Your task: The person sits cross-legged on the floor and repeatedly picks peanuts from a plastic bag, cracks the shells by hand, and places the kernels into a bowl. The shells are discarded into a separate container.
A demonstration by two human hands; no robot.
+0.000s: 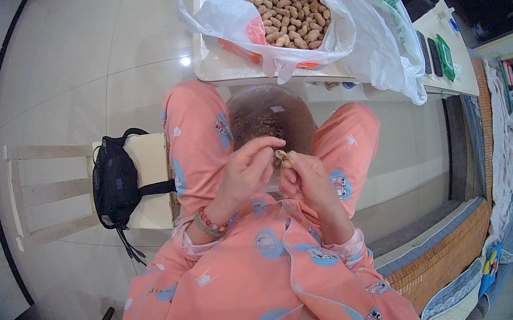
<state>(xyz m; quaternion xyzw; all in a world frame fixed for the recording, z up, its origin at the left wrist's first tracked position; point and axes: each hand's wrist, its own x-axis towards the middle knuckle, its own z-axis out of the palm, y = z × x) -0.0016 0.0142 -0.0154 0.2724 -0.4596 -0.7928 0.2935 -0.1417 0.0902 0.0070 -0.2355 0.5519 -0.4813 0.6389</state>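
In front of my lap, my right hand (307, 172) pinches a cracked peanut shell (282, 156) between thumb and fingers. My left hand (250, 168), with bead bracelets (213, 223) on its wrist, is just left of the shell. Its index finger reaches over toward the shell while the other fingers curl; whether they hold anything is hidden. Below both hands, a round brownish see-through bin (298, 120) stands between my knees. Brown debris (258, 126), perhaps shells, lies inside it. Ahead, an opened white plastic bag (226, 12) full of unshelled peanuts (290, 12) rests on a white table (210, 63).
Another plastic bag (380, 32) hangs over the table edge, near dark phone-like slabs (430, 54) and a green packet (445, 57). At left, a black mesh bag (118, 183) lies on a pale wooden chair (147, 158). A mat-covered seat (440, 256) is at right.
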